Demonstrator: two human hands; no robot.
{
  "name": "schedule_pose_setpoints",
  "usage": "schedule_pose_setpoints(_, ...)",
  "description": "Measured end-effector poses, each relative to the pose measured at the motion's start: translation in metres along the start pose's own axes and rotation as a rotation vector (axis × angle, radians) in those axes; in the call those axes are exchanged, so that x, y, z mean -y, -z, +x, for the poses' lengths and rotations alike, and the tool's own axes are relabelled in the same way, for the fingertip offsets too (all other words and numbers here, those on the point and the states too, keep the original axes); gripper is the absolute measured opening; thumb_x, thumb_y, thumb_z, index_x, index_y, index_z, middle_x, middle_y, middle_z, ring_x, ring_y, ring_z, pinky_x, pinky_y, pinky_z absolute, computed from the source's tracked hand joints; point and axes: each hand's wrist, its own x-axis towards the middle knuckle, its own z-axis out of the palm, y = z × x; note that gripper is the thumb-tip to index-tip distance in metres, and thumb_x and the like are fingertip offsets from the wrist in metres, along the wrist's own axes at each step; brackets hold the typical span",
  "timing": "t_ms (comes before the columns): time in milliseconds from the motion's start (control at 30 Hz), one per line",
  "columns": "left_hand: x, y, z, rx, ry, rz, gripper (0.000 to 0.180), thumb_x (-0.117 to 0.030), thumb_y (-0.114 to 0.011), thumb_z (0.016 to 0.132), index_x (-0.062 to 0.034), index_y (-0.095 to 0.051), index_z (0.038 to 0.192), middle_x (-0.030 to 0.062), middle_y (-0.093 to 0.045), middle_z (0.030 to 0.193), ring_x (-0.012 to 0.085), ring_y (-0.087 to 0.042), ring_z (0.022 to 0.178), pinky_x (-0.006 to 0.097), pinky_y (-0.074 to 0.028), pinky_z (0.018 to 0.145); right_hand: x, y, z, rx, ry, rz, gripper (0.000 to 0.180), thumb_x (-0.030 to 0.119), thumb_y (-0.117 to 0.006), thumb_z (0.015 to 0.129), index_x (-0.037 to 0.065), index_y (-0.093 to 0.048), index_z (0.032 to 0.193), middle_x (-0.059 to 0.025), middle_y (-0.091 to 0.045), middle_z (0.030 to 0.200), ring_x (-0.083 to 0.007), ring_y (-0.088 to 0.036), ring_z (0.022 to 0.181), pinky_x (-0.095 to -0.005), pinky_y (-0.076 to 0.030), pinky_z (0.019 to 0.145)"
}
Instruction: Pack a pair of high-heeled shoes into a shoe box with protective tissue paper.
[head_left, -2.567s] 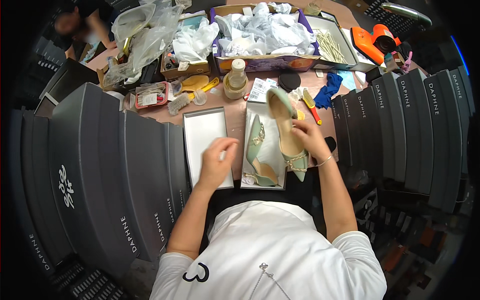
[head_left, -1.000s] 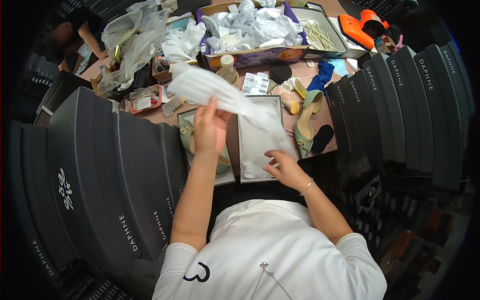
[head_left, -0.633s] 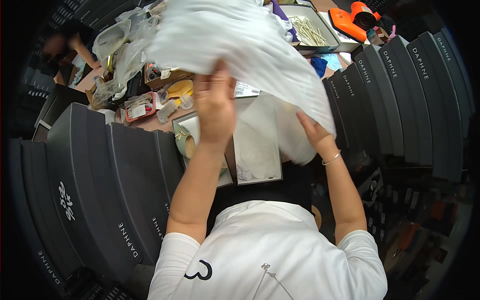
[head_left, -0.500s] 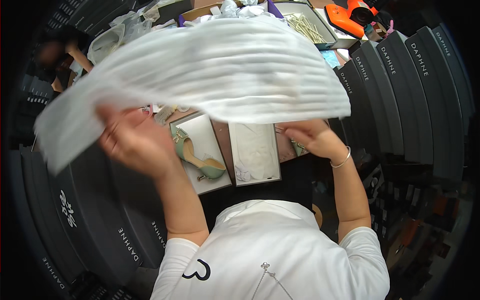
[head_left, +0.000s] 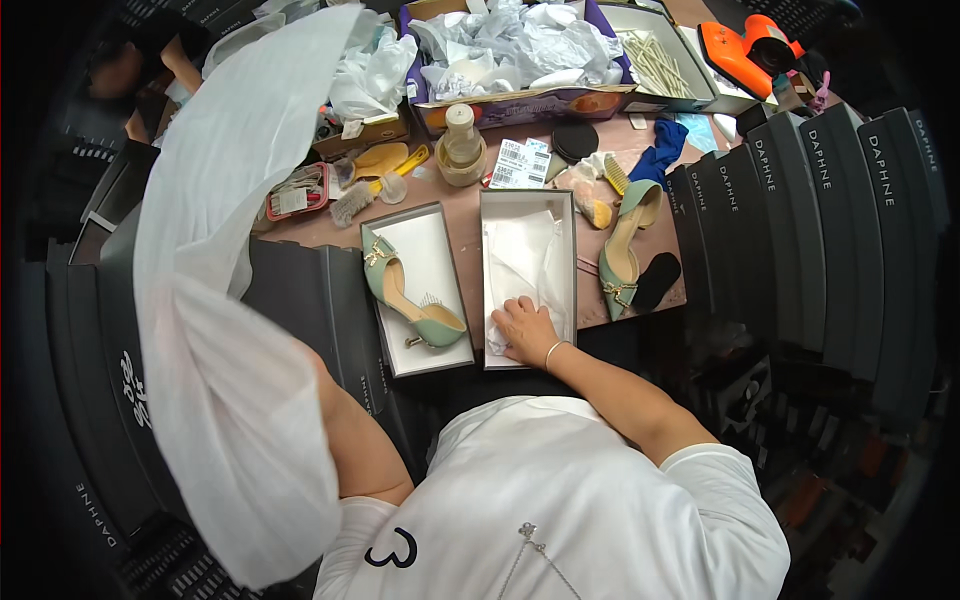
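Note:
A large translucent white packing sheet (head_left: 230, 400) hangs at the left, gathered around my left hand, which shows only as a faint shape through it. The sheet also covers part of my left forearm. My right hand (head_left: 528, 332) is inside an open shoebox (head_left: 572, 250), its fingers curled down on crumpled white paper (head_left: 497, 338) near the front left corner. More white paper lines that box. To its left, a box lid (head_left: 440, 225) holds a green heeled shoe (head_left: 405, 295) lying on its side. A matching green shoe (head_left: 622, 250) lies on the table to the right.
Behind the boxes are a bottle in a jar (head_left: 461, 150), brushes (head_left: 355, 203), a black round pad (head_left: 575, 141) and a blue cloth (head_left: 660, 150). Farther back stands a purple carton (head_left: 590, 103) of crumpled paper. Dark shoeboxes (head_left: 840, 190) line both sides.
The sheet has swung from across the middle to my left, uncovering the table. My right hand has moved left, from beside the right-hand shoe into the open box.

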Motion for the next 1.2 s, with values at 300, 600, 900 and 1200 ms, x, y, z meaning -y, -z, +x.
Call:
schedule_pose_setpoints(300,0.032,0.039,-0.051,0.342,-0.451,0.822,0.024,-0.003,-0.061,0.089,0.008,-0.06,0.11,0.0184,-0.064,0.108,0.0292,-0.064,0.093,0.036,-0.053,0.085,-0.041,0.009,-0.002,0.009,-0.175,0.296,0.07,-0.001,-0.065,0.07,0.015,-0.038,0.133,-0.0225,-0.055,0.098,-0.0425,-0.058,0.088,-0.0484,-0.048,0.08)
schedule_pose_setpoints(600,0.052,0.076,-0.034,0.543,-0.907,1.414,0.026,-0.002,-0.067,0.085,0.006,-0.062,0.108,0.0164,-0.066,0.104,0.0302,-0.065,0.09,0.035,-0.053,0.081,-0.084,0.156,0.003,-0.544,-0.077,0.625,0.069,0.002,-0.071,0.067,0.008,-0.045,0.131,-0.0215,-0.057,0.12,-0.0383,-0.055,0.112,-0.0399,-0.045,0.095)
schedule_pose_setpoints(900,0.055,0.05,-0.075,0.616,-0.606,1.089,0.027,-0.002,-0.065,0.085,0.0053,-0.061,0.111,0.0166,-0.064,0.107,0.0308,-0.062,0.095,0.036,-0.05,0.085,-0.167,0.185,0.059,-0.833,-0.23,-0.006,0.076,0.015,-0.078,0.069,0.011,-0.042,0.136,-0.0215,-0.056,0.116,-0.0368,-0.051,0.113,-0.0419,-0.044,0.093)
schedule_pose_setpoints(1200,0.055,0.047,-0.088,0.655,-0.497,0.991,0.029,-0.002,-0.063,0.085,0.0046,-0.059,0.113,0.0168,-0.062,0.111,0.0314,-0.06,0.1,0.038,-0.047,0.09,-0.025,0.036,-0.052,0.347,0.224,0.14,0.028,0.027,-0.064,0.082,0.001,-0.063,0.094,-0.0171,-0.066,0.086,-0.0356,-0.066,0.082,-0.0448,-0.052,0.073)
